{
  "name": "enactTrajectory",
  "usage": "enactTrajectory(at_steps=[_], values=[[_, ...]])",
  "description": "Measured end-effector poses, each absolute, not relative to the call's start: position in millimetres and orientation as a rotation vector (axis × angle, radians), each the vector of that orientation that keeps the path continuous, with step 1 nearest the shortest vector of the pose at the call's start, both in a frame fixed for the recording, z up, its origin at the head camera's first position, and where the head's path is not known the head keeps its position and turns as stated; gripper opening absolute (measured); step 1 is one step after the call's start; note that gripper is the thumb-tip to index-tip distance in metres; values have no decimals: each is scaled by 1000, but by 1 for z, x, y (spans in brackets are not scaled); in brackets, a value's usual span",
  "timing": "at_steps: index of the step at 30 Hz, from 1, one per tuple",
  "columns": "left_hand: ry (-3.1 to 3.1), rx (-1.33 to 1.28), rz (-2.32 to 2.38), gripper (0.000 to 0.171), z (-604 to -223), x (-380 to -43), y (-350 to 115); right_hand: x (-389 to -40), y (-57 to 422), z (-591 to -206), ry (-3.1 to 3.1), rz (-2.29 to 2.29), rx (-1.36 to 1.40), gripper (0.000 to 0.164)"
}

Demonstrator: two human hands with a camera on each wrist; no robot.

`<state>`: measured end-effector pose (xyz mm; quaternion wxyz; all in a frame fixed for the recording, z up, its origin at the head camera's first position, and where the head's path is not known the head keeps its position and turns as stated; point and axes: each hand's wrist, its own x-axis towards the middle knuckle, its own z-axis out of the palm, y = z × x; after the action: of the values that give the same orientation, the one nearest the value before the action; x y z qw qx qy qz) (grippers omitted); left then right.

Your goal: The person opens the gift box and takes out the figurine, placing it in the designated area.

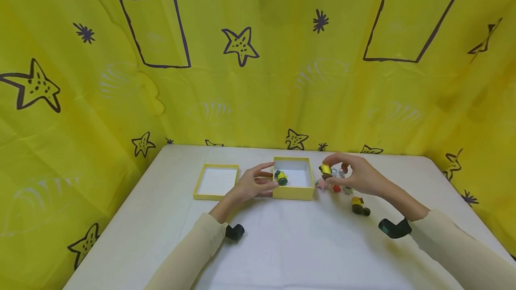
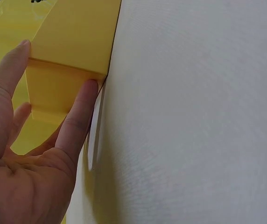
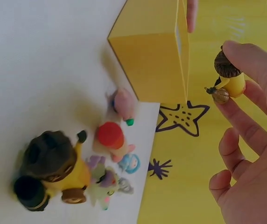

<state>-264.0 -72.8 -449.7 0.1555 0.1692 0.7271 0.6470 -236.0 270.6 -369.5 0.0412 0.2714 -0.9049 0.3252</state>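
In the head view my right hand [image 1: 363,176] pinches a small yellow figurine [image 1: 325,171] between thumb and fingers, raised just right of the yellow box [image 1: 293,194]. Up close in the right wrist view, this figurine [image 3: 237,85] has a dark brown acorn-like cap and a small brown bulb shape beside it. My left hand [image 1: 251,185] touches the box's left side with extended fingertips, one finger at its lower corner in the left wrist view. Inside the box lies a green-and-yellow figurine [image 1: 281,177], near the left wall.
Left of my left hand lies a shallow yellow-rimmed lid [image 1: 218,182], white inside. Right of the box, several small figurines cluster, among them a pink one [image 3: 123,103] and a red-topped one [image 3: 110,134]. Nearer me stands a brown-capped yellow figurine [image 3: 50,156]. A yellow curtain [image 1: 258,84] hangs behind the table.
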Motion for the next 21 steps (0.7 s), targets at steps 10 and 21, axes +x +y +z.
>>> enactTrajectory(at_steps=[10,21], values=[[2077,482,1855,76,-449,-262,-72,-222,292,-388,-2747,989,834,41],[2055,471,1870,76,-448,-263,-72,-207,306,-405,-2777,973,776,40]])
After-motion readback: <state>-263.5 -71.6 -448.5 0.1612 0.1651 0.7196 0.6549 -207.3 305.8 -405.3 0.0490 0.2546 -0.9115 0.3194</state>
